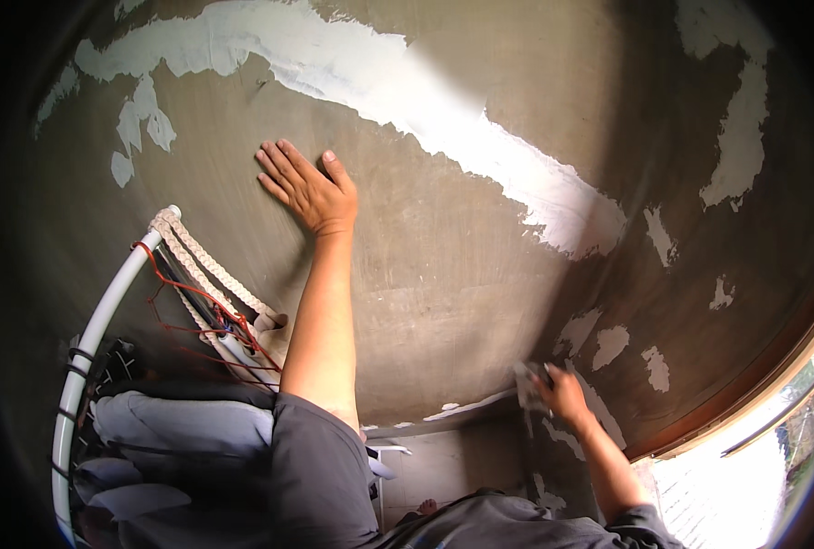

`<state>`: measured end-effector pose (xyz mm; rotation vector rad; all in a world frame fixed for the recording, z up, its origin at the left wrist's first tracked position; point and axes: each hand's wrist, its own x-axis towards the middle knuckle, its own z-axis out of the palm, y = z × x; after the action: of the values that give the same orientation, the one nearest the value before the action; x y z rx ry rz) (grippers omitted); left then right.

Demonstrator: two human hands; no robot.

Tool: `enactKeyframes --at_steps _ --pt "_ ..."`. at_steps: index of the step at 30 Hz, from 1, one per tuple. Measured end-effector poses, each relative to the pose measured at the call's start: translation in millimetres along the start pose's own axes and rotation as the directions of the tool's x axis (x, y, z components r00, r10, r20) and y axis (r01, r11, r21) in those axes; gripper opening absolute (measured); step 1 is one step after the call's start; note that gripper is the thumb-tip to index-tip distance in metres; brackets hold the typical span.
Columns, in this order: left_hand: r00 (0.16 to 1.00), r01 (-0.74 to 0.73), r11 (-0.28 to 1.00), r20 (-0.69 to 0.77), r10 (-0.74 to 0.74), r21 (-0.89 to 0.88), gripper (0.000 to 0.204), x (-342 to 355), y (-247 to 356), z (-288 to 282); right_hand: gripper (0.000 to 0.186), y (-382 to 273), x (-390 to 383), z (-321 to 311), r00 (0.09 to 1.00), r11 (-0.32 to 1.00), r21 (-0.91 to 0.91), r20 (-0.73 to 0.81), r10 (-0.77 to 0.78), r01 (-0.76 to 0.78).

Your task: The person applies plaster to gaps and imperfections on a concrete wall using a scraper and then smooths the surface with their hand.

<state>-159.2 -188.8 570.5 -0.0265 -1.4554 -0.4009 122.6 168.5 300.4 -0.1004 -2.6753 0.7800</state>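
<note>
My left hand (313, 194) lies flat against the grey-brown wall (407, 302), fingers stretched out, holding nothing. Just above it a broad band of white filler (361, 73) runs across the wall down to the right. Low in the wall corner, my right hand (564, 395) is closed round a flat greyish scraper (528, 384), its blade up against the wall. Its exact shape is blurred, and my fingers hide the grip. Patches of filler (612, 344) dot the side wall beside my right hand.
At left stands a white tubular rack (105, 316) with cream braided rope (205, 265), red cord and hanging dark and grey clothes (183, 421). A wooden-framed window (727, 412) is at lower right. Pale floor tiles (425, 476) show below, with a bare foot on them.
</note>
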Motion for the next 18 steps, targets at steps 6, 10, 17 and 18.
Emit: enactKeyframes --at_steps 6,10,17,18 --pt "0.98 -0.186 0.974 0.04 0.193 -0.129 0.066 9 44 -13 0.039 119 -179 40 0.914 0.919 0.129 -0.118 0.388 -0.374" --pt "0.923 -0.285 0.933 0.199 0.328 -0.218 0.063 -4 92 -21 0.033 118 -227 39 0.859 0.841 0.261 -0.075 0.507 -0.474" --pt "0.861 -0.324 0.912 0.321 0.394 -0.25 0.068 -40 131 -32 0.03 109 -227 44 0.827 0.763 0.42 -0.049 0.559 -0.491" --pt "0.854 -0.321 0.91 0.336 0.398 -0.262 0.069 -44 132 -34 0.03 106 -226 48 0.828 0.754 0.44 -0.041 0.559 -0.487"
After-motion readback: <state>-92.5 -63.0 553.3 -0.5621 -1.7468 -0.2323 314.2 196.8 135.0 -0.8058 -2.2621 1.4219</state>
